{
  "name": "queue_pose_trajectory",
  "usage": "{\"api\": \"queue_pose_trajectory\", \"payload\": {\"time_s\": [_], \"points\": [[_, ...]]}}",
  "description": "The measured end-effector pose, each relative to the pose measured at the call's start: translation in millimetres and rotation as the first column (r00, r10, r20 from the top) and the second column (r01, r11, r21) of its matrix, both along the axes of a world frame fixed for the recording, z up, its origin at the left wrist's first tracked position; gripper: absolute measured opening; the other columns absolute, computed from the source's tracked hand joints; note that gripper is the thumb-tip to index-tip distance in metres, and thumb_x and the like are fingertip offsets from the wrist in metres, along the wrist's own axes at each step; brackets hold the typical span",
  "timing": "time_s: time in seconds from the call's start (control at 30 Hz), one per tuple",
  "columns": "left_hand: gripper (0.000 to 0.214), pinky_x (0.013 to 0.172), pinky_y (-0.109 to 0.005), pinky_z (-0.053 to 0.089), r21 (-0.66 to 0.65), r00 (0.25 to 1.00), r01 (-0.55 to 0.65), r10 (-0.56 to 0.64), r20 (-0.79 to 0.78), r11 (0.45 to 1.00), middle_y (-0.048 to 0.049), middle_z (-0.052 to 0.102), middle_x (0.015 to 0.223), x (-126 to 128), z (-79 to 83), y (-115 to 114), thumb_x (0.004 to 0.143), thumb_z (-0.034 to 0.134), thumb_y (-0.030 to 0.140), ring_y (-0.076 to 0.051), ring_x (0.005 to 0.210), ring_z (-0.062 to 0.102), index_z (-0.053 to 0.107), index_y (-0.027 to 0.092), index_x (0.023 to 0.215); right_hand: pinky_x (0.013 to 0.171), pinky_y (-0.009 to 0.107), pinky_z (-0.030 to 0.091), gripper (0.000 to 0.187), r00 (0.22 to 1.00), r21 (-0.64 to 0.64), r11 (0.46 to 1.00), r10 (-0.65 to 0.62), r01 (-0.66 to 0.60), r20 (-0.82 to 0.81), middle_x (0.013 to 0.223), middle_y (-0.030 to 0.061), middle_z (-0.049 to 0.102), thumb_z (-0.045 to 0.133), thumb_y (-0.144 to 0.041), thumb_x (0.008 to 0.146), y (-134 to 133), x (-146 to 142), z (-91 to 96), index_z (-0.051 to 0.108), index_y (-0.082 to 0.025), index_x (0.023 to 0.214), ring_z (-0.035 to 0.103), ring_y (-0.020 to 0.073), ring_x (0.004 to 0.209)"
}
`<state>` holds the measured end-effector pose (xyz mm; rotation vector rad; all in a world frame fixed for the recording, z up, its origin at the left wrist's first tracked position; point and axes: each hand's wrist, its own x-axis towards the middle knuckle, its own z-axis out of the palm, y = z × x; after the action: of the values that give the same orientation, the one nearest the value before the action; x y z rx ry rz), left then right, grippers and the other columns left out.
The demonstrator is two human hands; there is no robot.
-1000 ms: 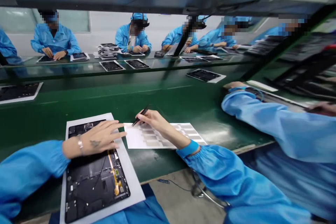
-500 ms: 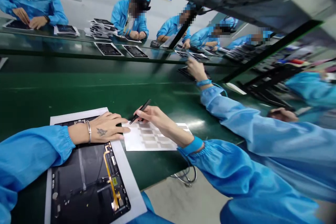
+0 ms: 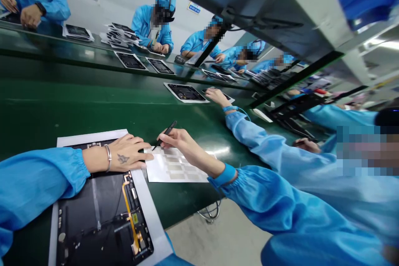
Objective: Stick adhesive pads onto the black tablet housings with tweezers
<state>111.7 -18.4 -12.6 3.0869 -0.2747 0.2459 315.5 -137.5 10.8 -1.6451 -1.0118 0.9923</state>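
Head view.

Item: our left hand (image 3: 123, 156), flat and open, fingertips resting on the near edge of a backing sheet of pale adhesive pads (image 3: 176, 168), the hand above a dark tablet housing (image 3: 99, 220) on a white paper mat (image 3: 148, 208).

Item: our right hand (image 3: 183, 143), pinched narrow on black tweezers (image 3: 166, 135), tips just over the sheet's edge.

Item: a yellow flex cable (image 3: 129, 212), exposed in the housing.

Risks, as we judge them: a dragging sleeve could snag that cable; a slipped tweezer tip could tear a pad; a co-worker's hand (image 3: 218, 97), reaching across the green bench (image 3: 77, 108) right of centre, could jostle the sheet.
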Motion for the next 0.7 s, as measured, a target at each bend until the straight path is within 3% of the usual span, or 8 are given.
{"api": "queue_pose_trajectory", "payload": {"time_s": [0.23, 0.37, 0.43, 0.53, 0.6, 0.7], "points": [[0.031, 0.085, -0.037, 0.039, 0.030, 0.999, -0.039, 0.039, 0.024, 0.999, -0.0081, 0.063, 0.131, 2.8, -5.3, -9.3, 0.102, 0.049, 0.041, -0.026, 0.114, 0.056, 0.064, 0.029, 0.126, 0.067, 0.033, 0.056, 0.047, 0.982, 0.118, 0.976, -0.178, 0.185, -0.063, 0.062, 0.0009, 0.063, 0.087, -0.060, 0.059, -10.0, -5.7, 9.5, 0.071, -0.017, 0.071, 0.060, 0.0147, 0.062], [0.035, 0.090, -0.037, 0.040, -0.020, 0.985, -0.141, 0.142, 0.098, 0.990, -0.0089, 0.059, 0.138, -15.1, 7.1, 2.1, 0.104, 0.045, 0.040, -0.026, 0.119, 0.055, 0.059, 0.029, 0.135, 0.078, 0.037, 0.059, 0.038, 0.976, 0.285, 0.934, -0.204, 0.217, -0.073, 0.068, 0.0006, 0.062, 0.085, -0.055, 0.067, -13.7, -1.8, 23.8, 0.071, -0.020, 0.070, 0.063, 0.0167, 0.070], [0.035, 0.089, -0.035, 0.041, -0.058, 0.955, -0.251, 0.257, 0.149, 0.966, -0.0091, 0.063, 0.131, -35.1, 17.3, 17.0, 0.106, 0.040, 0.034, -0.024, 0.115, 0.057, 0.060, 0.023, 0.133, 0.080, 0.037, 0.058, 0.035, 0.985, 0.320, 0.932, -0.161, 0.171, -0.059, 0.069, 0.0000, 0.062, 0.082, -0.054, 0.072, -9.6, -6.6, 28.6, 0.072, -0.021, 0.075, 0.064, 0.0171, 0.072], [0.032, 0.081, -0.031, 0.043, -0.064, 0.925, -0.366, 0.371, 0.080, 0.928, -0.0078, 0.069, 0.107, -70.5, 25.2, 38.7, 0.106, 0.039, 0.029, -0.021, 0.096, 0.060, 0.068, 0.017, 0.111, 0.080, 0.036, 0.057, 0.036, 0.999, 0.295, 0.955, -0.025, 0.034, -0.037, 0.069, -0.0001, 0.061, 0.077, -0.057, 0.077, 8.3, -27.2, 28.2, 0.071, -0.022, 0.080, 0.063, 0.0168, 0.073], [0.029, 0.078, -0.030, 0.044, -0.082, 0.924, -0.379, 0.382, 0.026, 0.922, -0.0074, 0.068, 0.099, -90.6, 22.6, 46.3, 0.105, 0.043, 0.028, -0.020, 0.090, 0.059, 0.069, 0.016, 0.103, 0.079, 0.036, 0.055, 0.041, 0.996, 0.237, 0.969, 0.085, -0.075, -0.031, 0.069, 0.0003, 0.061, 0.076, -0.061, 0.076, 27.7, -45.5, 23.2, 0.070, -0.020, 0.079, 0.061, 0.0163, 0.071], [0.023, 0.082, -0.028, 0.046, -0.214, 0.935, -0.335, 0.352, 0.045, 0.918, -0.0074, 0.068, 0.102, -109.6, 12.1, 46.6, 0.103, 0.046, 0.023, -0.019, 0.092, 0.058, 0.067, 0.015, 0.107, 0.076, 0.035, 0.053, 0.048, 0.977, 0.130, 0.971, 0.210, -0.203, -0.043, 0.065, -0.0003, 0.058, 0.076, -0.066, 0.070, 58.6, -68.3, 12.1, 0.068, -0.019, 0.075, 0.058, 0.0156, 0.068]]}}
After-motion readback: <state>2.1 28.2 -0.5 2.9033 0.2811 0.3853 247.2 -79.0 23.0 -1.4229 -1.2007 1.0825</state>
